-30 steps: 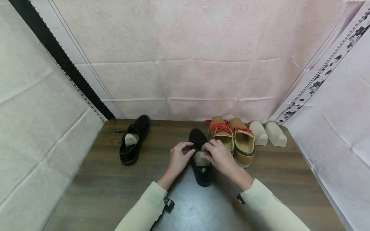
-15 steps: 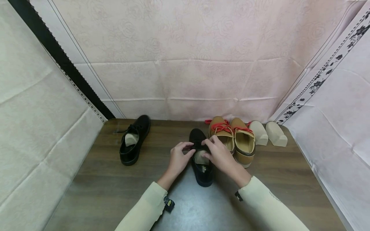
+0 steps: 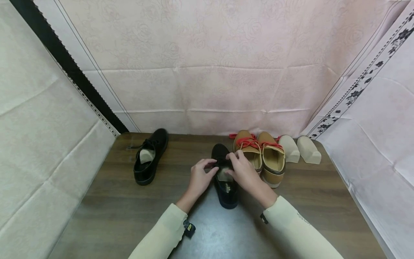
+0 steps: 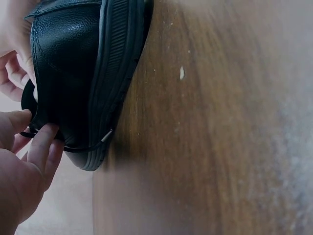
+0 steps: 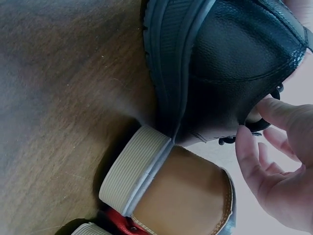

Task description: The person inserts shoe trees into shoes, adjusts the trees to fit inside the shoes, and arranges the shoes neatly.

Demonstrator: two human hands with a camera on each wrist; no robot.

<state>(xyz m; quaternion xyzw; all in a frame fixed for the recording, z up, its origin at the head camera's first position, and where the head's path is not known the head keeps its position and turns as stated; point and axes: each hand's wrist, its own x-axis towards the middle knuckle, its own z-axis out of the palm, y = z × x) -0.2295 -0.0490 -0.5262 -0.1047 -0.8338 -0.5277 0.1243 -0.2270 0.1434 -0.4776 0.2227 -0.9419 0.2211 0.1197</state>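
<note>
Nearest the person, the left hand and right hand each pinch an upper edge of a black shoe, probably to steady it around the pale insert inside. That shoe stands upright between both grips, heel nearer the person, toe beyond them. Farther off to the right, tan shoes stand beside two pale blocks.
</note>
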